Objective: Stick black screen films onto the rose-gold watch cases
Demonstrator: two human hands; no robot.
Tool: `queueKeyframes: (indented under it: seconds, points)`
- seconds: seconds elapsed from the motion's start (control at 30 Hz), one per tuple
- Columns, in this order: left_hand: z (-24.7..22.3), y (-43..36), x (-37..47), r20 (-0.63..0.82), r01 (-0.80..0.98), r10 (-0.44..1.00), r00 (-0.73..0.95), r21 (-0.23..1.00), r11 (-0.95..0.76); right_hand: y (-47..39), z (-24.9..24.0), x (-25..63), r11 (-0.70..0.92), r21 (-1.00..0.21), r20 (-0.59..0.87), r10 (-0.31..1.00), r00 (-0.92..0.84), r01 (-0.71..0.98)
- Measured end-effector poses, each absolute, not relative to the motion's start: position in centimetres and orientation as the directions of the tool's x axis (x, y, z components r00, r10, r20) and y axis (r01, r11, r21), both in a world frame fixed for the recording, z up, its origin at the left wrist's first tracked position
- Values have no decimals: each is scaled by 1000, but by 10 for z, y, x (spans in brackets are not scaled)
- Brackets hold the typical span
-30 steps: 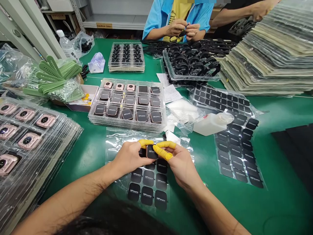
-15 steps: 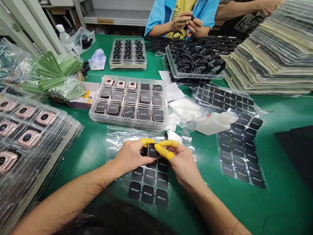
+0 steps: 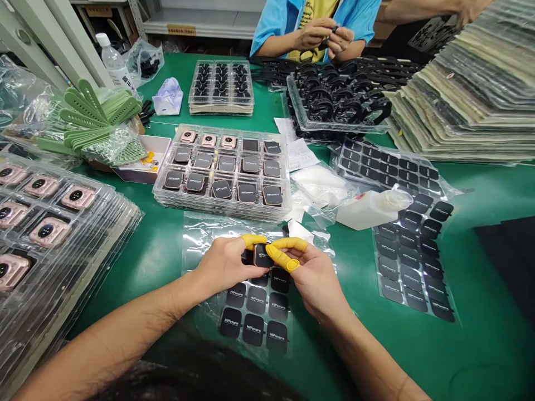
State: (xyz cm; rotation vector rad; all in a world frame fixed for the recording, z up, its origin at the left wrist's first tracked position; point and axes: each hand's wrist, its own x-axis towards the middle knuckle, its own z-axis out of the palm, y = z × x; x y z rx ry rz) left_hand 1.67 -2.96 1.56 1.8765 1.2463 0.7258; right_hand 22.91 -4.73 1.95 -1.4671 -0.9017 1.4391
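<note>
Between my two hands is a smartwatch case [image 3: 261, 256] with a black HiFuture film on its face and a pinkish metal edge. My left hand [image 3: 225, 259] grips it from the left, a yellow finger cot on the index finger. The fingers of my right hand [image 3: 307, 264], two of them in yellow cots, press on its right side and upper face. Just below lies a clear sheet of black HiFuture screen films [image 3: 256, 301], partly covered by my hands. Beyond them stands a clear tray [image 3: 221, 206] of watch cases, most with black films, a few face down.
At left rises a stack of trays [image 3: 104, 234] with pink watch cases. Green straps [image 3: 100, 120] lie behind it. A white squeeze bottle [image 3: 368, 210] and more film sheets [image 3: 409, 256] are at right. Across the table, a co-worker's hands [image 3: 328, 38] handle a black part behind black straps [image 3: 343, 103].
The whole view has shifted slightly. My hands keep nearly the same hold on the watch case. Across the table, the co-worker's hands have moved a little.
</note>
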Motion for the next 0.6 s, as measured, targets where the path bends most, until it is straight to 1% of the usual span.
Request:
queueKeyframes:
  seconds: [0.3, 0.6]
  points:
    - [15, -30, 17, 54, 506, 931, 360, 828, -243, -48, 21, 227, -376, -922, -383, 919, 91, -89]
    - [14, -30, 16, 54, 502, 932, 357, 831, -241, -49, 23, 225, -348, -936, -352, 932, 85, -59]
